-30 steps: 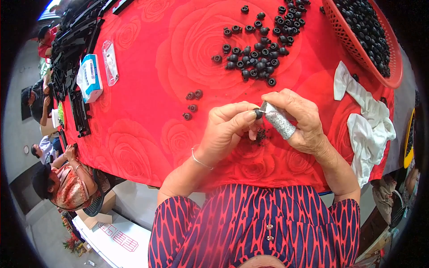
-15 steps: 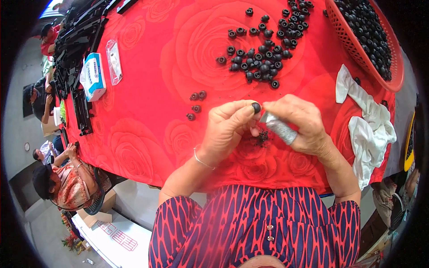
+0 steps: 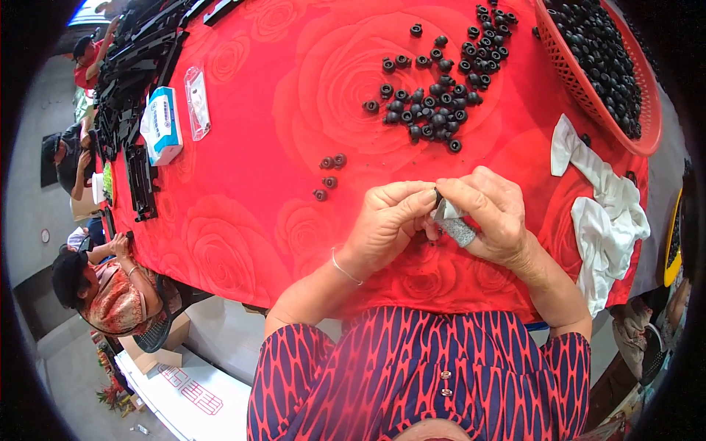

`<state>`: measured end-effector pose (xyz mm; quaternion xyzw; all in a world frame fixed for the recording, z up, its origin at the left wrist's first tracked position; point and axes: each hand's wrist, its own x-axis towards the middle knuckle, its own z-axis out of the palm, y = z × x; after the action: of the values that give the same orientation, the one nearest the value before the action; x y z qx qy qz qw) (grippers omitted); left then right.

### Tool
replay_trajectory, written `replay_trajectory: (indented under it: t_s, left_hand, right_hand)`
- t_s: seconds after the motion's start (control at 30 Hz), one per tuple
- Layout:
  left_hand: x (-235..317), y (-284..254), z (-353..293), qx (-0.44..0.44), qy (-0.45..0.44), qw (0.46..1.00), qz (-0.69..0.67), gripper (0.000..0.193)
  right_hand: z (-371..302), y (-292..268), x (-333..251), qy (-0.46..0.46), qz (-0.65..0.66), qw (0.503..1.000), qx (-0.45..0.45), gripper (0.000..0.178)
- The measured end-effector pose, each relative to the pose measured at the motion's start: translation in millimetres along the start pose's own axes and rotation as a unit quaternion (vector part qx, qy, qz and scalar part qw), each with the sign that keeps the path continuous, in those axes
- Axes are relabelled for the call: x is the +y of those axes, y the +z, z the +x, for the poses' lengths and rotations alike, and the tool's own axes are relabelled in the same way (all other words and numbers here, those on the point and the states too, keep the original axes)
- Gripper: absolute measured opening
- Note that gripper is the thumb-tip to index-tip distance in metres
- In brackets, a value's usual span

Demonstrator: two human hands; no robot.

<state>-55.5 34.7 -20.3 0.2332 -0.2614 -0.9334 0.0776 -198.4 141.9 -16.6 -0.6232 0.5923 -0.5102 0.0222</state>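
Above the near part of the red tablecloth, my two hands meet. My left hand (image 3: 384, 224) pinches a small round black plastic part (image 3: 439, 197) between thumb and fingertips; most of it is hidden now. My right hand (image 3: 494, 213) is closed around a short tool with a speckled grey handle (image 3: 459, 231) and a flat metal end, like a trimming knife. The metal end sits against the black part, with my right thumb close to it. A loose heap of similar black parts (image 3: 439, 114) lies beyond my hands. Several more black parts (image 3: 329, 182) lie apart to the left.
An orange-red plastic basket (image 3: 572, 87) full of black parts stands at the far right. White cloth (image 3: 607, 228) lies at the right edge. To the left are a tissue pack (image 3: 163, 128), a clear plastic case (image 3: 197, 103) and long black parts (image 3: 140, 180). A co-worker (image 3: 121, 287) sits at left.
My hands have come together; the black part has turned and is now mostly covered by my fingers. The tool has moved in against it. The view has shifted slightly.
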Motion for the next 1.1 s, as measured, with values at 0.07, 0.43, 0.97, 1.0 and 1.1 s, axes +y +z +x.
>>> replay_trajectory:
  t_s: [0.07, 0.43, 0.97, 1.0, 1.1]
  left_hand:
    - [1, 1, -2, 0.006, -0.001, 1.000, 0.007, 0.020]
    - [1, 1, -1, 0.045, 0.010, 0.999, 0.006, 0.019]
    - [6, 0, 0, 0.005, 0.039, 0.999, 0.037, 0.020]
    - [5, 0, 0, 0.007, 0.038, 0.999, 0.037, 0.020]
    - [5, -1, 0, 0.009, 0.039, 0.999, 0.034, 0.020]
  right_hand:
    - [0, 0, 0, -0.023, -0.021, 1.000, 0.005, 0.049]
    - [4, -7, -4, 0.022, 0.053, 0.998, -0.013, 0.047]
    - [2, -10, 2, 0.159, 0.105, 0.980, -0.060, 0.032]
    - [3, -10, 2, 0.160, 0.108, 0.979, -0.062, 0.031]
    - [4, -11, 1, 0.160, 0.100, 0.979, -0.075, 0.031]
